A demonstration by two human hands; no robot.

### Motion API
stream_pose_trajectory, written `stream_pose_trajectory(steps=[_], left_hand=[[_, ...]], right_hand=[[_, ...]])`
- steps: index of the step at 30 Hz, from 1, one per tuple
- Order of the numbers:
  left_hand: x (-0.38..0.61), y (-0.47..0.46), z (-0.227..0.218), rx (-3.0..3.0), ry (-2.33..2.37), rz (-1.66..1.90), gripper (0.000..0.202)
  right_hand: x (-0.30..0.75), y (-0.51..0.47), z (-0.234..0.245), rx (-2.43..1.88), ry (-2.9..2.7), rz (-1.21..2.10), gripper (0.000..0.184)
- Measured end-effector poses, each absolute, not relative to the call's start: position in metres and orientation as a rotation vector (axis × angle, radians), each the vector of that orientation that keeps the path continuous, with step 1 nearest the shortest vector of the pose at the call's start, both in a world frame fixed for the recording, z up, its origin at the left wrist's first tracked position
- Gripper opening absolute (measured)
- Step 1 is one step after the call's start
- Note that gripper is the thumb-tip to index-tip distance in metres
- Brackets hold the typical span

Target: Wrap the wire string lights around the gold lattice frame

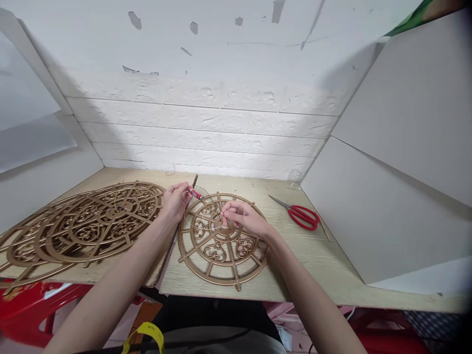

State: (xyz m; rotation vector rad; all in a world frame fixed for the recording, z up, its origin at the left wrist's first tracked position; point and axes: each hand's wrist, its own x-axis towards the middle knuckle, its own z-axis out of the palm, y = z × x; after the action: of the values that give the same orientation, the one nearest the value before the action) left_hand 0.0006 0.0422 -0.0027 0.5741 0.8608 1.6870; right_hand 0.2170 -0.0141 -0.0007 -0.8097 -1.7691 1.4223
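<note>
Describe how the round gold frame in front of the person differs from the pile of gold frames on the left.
The single frame lies alone, while the pile has several frames overlapping one another. The single frame sits within the picture; the pile runs off its left edge. The single frame stays inside the table's front edge, whereas the pile juts past it. Both show spokes and scrollwork.

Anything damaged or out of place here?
Yes: the wall has scattered grey patches up high, where its white surface looks flaked off. Also, the gold frames at left lie in an uneven, overlapping pile. The single gold frame in the middle shows no obvious break.
</note>
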Motion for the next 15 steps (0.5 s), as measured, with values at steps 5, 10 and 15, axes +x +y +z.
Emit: stream_pose_trajectory(steps=[5, 10, 15], left_hand=[[0.001, 0.042, -0.001, 0.576, 0.885, 1.677, 0.016], [0.003, 0.039, 0.002, 0.575, 0.901, 1.664, 0.017], [0.005, 0.037, 0.002, 0.578, 0.89, 1.655, 0.014]], right_hand=[[0.222, -0.011, 0.003, -0.79, -1.553, 1.37, 0.03], [0.232, -0.005, 0.008, -0.747, -1.255, 1.328, 0.031], [0.23, -0.008, 0.007, -0.658, -1.197, 1.392, 0.028]])
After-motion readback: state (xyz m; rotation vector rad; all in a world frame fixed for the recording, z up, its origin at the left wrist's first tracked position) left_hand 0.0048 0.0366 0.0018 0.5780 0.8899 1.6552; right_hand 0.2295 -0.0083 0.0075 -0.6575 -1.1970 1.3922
